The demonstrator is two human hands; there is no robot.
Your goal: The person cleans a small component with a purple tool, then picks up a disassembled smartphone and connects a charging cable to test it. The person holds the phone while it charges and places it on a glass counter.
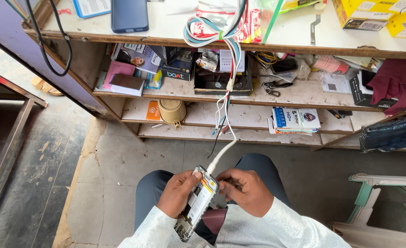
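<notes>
A seated person's left hand wraps around an opened slim phone with its back cover off and yellow-and-white innards exposed, its grip pressed on the phone's left edge, thumb on top. The right hand sits at 3 o'clock of the phone, fingers curled toward its upper end; whether they pinch anything there cannot be made out. The phone's lower end is partly lost against the white sleeves, and a dark maroon flat piece beneath it is mostly hidden. One white cable plugs into the phone's top at 12 o'clock and rises to a bundle of white, blue and red cords hanging over the worktop's front edge. One dark blue phone lies on the worktop, cut off by the frame. Three cluttered wooden shelves stand below. Bare concrete floor lies open between knees and shelves; a pale green plastic chair is cut off at 4 o'clock.
</notes>
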